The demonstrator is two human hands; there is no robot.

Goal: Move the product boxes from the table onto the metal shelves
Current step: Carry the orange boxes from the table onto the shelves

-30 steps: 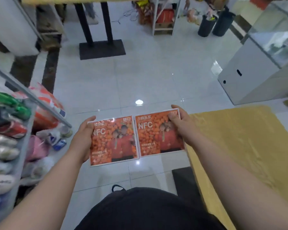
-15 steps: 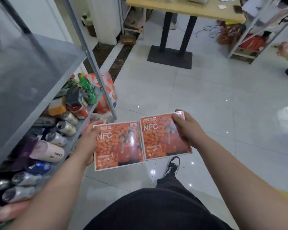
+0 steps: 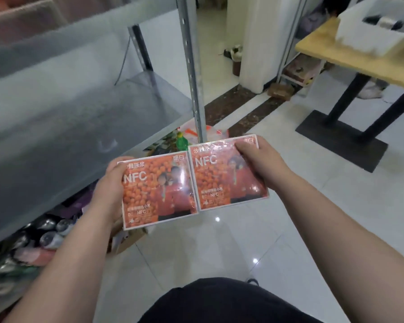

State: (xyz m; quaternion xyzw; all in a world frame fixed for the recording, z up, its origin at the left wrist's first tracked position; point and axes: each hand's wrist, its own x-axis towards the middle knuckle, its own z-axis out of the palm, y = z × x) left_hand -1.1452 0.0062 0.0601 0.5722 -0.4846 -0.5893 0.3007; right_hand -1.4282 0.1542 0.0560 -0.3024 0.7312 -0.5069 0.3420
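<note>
Holding two flat orange product boxes side by side, we look down at them in mid-air above the tiled floor (image 3: 289,229), just beside the front corner of the metal shelves. The left box (image 3: 159,190) and the right box (image 3: 226,173) meet along their inner edges, printed faces up, each reading "NFC" over a picture of oranges, and both glossy with clear wrap.

Our left hand (image 3: 107,192) grips the outer edge of the left box, thumb laid over its far left corner; the other fingers are hidden underneath, so we cannot tell how they lie. Our right hand (image 3: 259,164) grips the far right corner of the right box, with curled fingers pressed together on its face.

To the left is a bare grey metal shelf (image 3: 79,127), with a perforated upright post (image 3: 191,66) at its corner. Below it, a lower shelf is crowded with cans (image 3: 47,231) lying on their sides, and a green bottle (image 3: 182,142) shows beyond the boxes. At the far right stands a wooden table (image 3: 350,54) bearing a white bin (image 3: 371,26). Our black clothing (image 3: 219,301) fills the bottom edge.
</note>
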